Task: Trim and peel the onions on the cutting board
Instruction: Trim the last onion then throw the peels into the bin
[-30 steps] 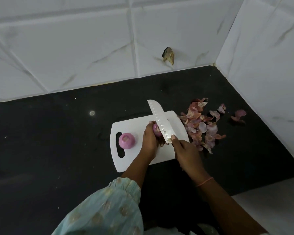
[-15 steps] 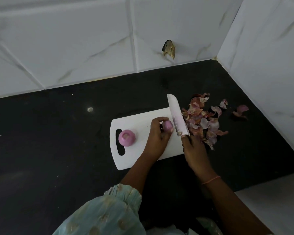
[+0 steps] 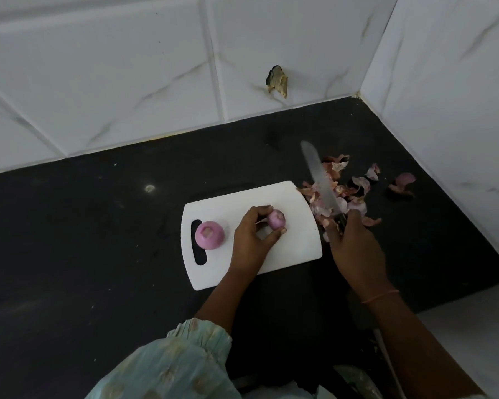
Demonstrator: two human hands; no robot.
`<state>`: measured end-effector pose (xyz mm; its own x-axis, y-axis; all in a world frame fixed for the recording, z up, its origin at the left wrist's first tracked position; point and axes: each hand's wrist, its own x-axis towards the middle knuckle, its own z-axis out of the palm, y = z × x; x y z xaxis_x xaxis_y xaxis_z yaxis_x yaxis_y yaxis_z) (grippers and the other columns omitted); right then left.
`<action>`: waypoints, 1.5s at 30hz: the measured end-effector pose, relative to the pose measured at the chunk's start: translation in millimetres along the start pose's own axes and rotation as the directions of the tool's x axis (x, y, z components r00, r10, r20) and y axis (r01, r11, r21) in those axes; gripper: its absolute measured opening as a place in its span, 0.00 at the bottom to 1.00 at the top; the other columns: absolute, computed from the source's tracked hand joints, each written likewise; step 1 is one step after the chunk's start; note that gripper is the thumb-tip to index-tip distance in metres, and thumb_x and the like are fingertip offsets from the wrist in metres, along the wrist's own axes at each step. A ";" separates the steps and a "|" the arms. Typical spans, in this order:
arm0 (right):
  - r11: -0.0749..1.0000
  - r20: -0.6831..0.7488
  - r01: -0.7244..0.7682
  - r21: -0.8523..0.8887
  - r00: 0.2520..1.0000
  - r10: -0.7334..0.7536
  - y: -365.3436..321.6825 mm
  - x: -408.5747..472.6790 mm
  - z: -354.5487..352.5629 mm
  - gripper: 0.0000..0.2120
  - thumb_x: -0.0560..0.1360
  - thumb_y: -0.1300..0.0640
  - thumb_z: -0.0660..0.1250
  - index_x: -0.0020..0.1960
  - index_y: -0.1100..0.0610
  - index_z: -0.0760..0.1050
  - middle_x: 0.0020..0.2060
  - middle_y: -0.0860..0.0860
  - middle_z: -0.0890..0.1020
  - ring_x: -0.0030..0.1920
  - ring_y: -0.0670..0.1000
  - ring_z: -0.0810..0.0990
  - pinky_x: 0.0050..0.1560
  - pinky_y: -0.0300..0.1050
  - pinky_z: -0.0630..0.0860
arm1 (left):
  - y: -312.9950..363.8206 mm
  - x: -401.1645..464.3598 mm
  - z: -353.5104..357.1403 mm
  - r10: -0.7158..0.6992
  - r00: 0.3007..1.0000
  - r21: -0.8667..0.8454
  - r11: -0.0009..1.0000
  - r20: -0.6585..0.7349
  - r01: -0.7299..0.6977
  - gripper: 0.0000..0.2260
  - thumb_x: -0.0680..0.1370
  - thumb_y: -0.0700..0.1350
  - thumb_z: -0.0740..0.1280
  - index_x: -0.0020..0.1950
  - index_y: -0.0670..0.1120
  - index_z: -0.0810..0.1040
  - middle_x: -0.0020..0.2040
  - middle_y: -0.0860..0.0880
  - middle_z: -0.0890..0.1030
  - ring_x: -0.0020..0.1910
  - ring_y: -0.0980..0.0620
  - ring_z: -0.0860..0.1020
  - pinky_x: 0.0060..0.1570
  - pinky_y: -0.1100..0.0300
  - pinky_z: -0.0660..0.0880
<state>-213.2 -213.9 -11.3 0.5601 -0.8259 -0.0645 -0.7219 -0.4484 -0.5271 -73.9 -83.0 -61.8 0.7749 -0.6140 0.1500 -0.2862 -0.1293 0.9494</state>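
Many onion skins [image 3: 337, 194] by cutting board [image 3: 300, 240], under right hand's [image 3: 355, 249] knife [image 3: 320, 180].

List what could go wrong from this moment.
1. The knife, gripped by the right hand, hangs over the peels off the board; swinging back, it could nick the left hand pinching the small onion.
2. The round peeled onion sits loose and might roll.

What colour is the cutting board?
White, a plain cutting board with a handle slot at its left end; seen clearly in the head view.
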 end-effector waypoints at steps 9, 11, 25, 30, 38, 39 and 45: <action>0.979 0.085 0.188 -0.072 0.980 -0.182 -31.9 -31.8 25.0 0.13 0.83 0.48 0.54 0.51 0.58 0.69 0.36 0.50 0.75 0.35 0.49 0.76 0.27 0.33 0.57 | -1.1 1.3 3.1 -0.046 0.999 -0.026 0.999 0.018 0.047 0.20 0.72 0.41 0.77 0.62 0.47 0.78 0.58 0.53 0.82 0.57 0.56 0.80 0.59 0.60 0.78; 0.975 0.062 0.186 -0.121 0.982 -0.180 -31.7 -33.1 24.7 0.15 0.83 0.47 0.52 0.54 0.59 0.68 0.39 0.53 0.79 0.39 0.52 0.80 0.27 0.33 0.56 | -1.1 1.6 3.2 -0.058 0.998 -0.011 0.998 0.006 0.058 0.21 0.71 0.41 0.77 0.62 0.47 0.78 0.59 0.53 0.82 0.57 0.56 0.80 0.59 0.61 0.78; 0.855 0.197 0.364 -0.370 0.930 -0.310 -45.2 -9.0 21.4 0.11 0.83 0.55 0.55 0.59 0.60 0.70 0.45 0.53 0.82 0.42 0.51 0.82 0.33 0.40 0.66 | -3.8 1.0 2.9 -0.002 0.999 0.016 1.000 0.040 0.001 0.20 0.71 0.41 0.78 0.62 0.49 0.79 0.58 0.52 0.82 0.57 0.55 0.79 0.58 0.64 0.77; 0.819 0.122 0.410 -0.401 0.910 -0.396 -25.3 -22.2 31.6 0.10 0.72 0.56 0.74 0.43 0.59 0.74 0.24 0.50 0.77 0.20 0.47 0.74 0.20 0.35 0.53 | -8.4 4.5 0.7 -0.019 0.999 0.027 0.999 0.035 0.018 0.21 0.70 0.42 0.78 0.61 0.49 0.79 0.57 0.52 0.81 0.56 0.57 0.79 0.57 0.69 0.75; 0.874 0.116 0.388 -0.294 0.922 -0.370 -17.4 -19.2 41.8 0.11 0.81 0.54 0.61 0.51 0.62 0.73 0.33 0.56 0.81 0.29 0.55 0.79 0.23 0.36 0.50 | -8.9 4.7 0.9 0.010 0.999 0.030 0.999 0.036 -0.011 0.18 0.70 0.44 0.78 0.58 0.45 0.79 0.55 0.50 0.81 0.54 0.55 0.80 0.56 0.65 0.77; 0.876 0.110 0.383 -0.293 0.924 -0.367 -18.0 -18.9 42.8 0.11 0.81 0.53 0.60 0.52 0.62 0.72 0.34 0.56 0.81 0.30 0.55 0.80 0.23 0.38 0.51 | -9.1 4.5 1.4 0.011 0.999 0.032 0.999 0.034 -0.012 0.18 0.70 0.44 0.79 0.57 0.45 0.79 0.54 0.50 0.81 0.54 0.55 0.80 0.55 0.64 0.78; 0.927 0.176 0.305 -0.220 0.947 -0.270 -17.3 -18.4 54.2 0.14 0.83 0.50 0.52 0.59 0.60 0.67 0.42 0.55 0.81 0.39 0.54 0.81 0.34 0.44 0.65 | -10.6 5.1 1.9 0.009 1.000 0.020 1.000 0.007 -0.009 0.17 0.70 0.44 0.79 0.55 0.45 0.78 0.53 0.50 0.80 0.53 0.54 0.80 0.54 0.60 0.80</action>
<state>-188.9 -172.4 -47.0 0.7966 -0.6007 -0.0677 -0.5873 -0.7427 -0.3216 -68.0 -86.3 -71.6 0.7684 -0.6204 0.1569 -0.3050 -0.1394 0.9421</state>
